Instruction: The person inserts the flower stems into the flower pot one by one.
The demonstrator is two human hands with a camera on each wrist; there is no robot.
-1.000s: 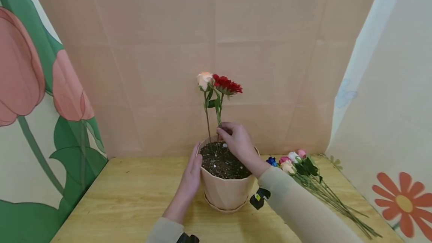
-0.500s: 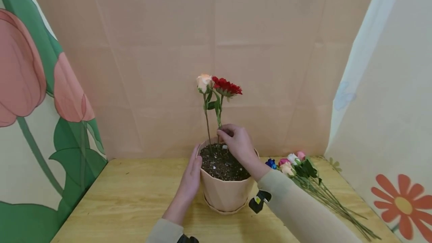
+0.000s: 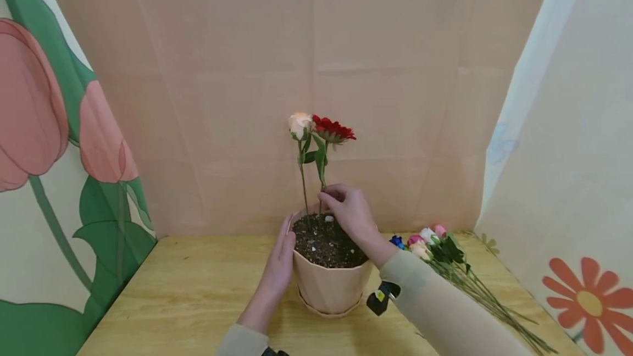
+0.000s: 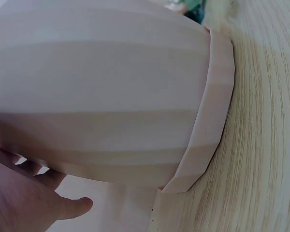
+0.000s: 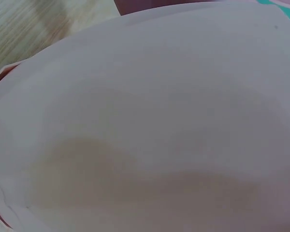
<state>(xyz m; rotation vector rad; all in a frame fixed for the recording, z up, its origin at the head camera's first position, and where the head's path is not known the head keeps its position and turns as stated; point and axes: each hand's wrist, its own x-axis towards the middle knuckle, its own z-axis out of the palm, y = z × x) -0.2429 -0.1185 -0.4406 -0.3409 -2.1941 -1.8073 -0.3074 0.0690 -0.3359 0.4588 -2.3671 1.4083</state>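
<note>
The left hand (image 3: 278, 263) rests, fingers straight, against the pot (image 3: 332, 287) at its 9 o'clock. The peach rose (image 3: 299, 126) stands unaided in the soil (image 3: 323, 251) at 10 o'clock (1 seemingly done). At 11 o'clock the right hand (image 3: 352, 214) pinches the red flower (image 3: 334, 130) by its stem, which apparently reaches the soil. At 3 o'clock, 5 loose flowers (image 3: 448, 250) lie outside, seemingly left to plant.

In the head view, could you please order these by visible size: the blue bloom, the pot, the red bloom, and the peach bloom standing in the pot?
Largest to smallest:
pot
red bloom
standing peach bloom
blue bloom
</note>
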